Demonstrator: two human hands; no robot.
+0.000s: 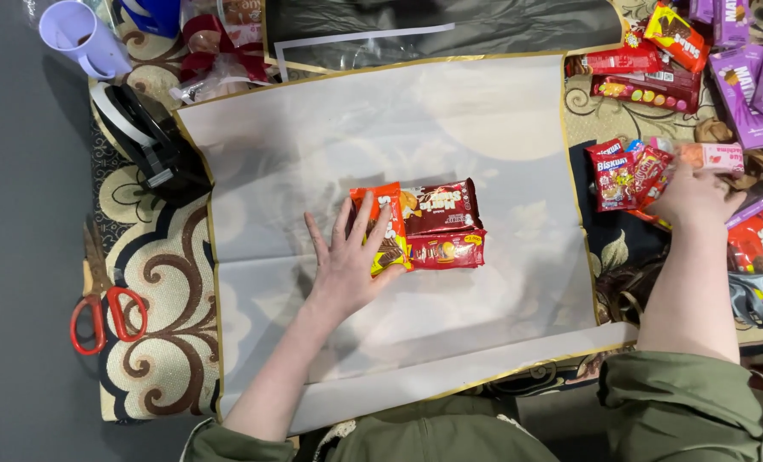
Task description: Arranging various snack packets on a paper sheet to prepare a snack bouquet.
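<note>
My left hand [347, 265] lies flat, fingers spread, pinning the orange snack packet [385, 224] so the little stack stays put. Just past my fingertips sit two dark red packets [441, 229], long axes running left to right across the translucent wrapping sheet [450, 128]. Far right, my right hand [696, 195] closes round a pink packet [717, 156] and red biscuit packs [625, 175].

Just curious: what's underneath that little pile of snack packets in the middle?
The snack packets lie on a translucent wrapping sheet, with a patterned cloth showing faintly through. The left hand covers the pile's left edge.
</note>
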